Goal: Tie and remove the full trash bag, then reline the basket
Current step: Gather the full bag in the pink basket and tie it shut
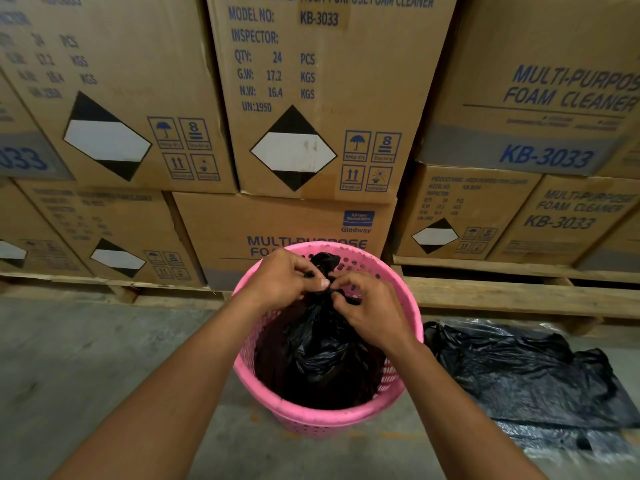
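Note:
A pink perforated basket (311, 415) stands on the concrete floor in front of me. Inside it sits a full black trash bag (320, 351) with its top gathered into a twisted neck above the rim. My left hand (285, 277) pinches the bag's neck from the left. My right hand (369, 308) grips the same neck from the right, fingers curled around the plastic. Both hands meet over the far half of the basket. A loose end of the bag sticks up behind my fingers.
A flat black plastic bag (519, 372) lies on the floor to the right of the basket. Stacked cardboard boxes (311, 98) on wooden pallets (502, 296) form a wall right behind the basket. Bare concrete floor (86, 358) lies to the left.

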`<state>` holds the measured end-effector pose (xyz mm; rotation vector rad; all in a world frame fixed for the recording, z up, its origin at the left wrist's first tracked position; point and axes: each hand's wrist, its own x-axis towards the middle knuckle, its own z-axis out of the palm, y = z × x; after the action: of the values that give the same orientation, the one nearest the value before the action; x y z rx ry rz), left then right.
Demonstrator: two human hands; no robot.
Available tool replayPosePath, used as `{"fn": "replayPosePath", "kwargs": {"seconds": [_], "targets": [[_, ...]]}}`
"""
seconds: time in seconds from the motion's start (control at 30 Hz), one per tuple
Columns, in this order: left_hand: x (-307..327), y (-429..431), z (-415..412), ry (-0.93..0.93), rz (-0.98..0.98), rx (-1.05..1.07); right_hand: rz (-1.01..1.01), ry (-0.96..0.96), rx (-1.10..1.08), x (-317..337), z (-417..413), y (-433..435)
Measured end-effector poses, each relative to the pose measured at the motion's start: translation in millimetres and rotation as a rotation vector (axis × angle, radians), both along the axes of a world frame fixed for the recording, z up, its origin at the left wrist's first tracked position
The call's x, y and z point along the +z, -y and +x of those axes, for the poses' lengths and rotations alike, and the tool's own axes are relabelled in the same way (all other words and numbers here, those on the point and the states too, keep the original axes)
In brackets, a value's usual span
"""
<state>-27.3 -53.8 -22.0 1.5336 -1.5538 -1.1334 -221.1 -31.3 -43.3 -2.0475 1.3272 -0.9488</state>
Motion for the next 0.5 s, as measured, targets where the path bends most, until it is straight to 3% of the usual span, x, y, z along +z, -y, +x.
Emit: {"fn": "replayPosePath", "kwargs": {"seconds": [0.1, 0.2, 0.3, 0.37, 0.5], "targets": [[2, -6, -3, 0.157, -0.162, 0.016, 0.115, 0.039, -0.024, 4, 2, 0], [4, -16, -3, 0.329, -0.287, -0.111, 0.178, 0.098, -0.037, 8, 2, 2], [1, -20, -2, 0.549, -0.345, -0.203, 0.170, 0.027, 0.015, 13, -2, 7], [1, -19, -1, 0.458, -0.259, -0.199, 0.116, 0.000, 0.019, 17, -3, 10], [4, -15, -1, 0.004, -0.019, -0.117, 0.028, -0.005, 0.001, 24, 0, 14]]}}
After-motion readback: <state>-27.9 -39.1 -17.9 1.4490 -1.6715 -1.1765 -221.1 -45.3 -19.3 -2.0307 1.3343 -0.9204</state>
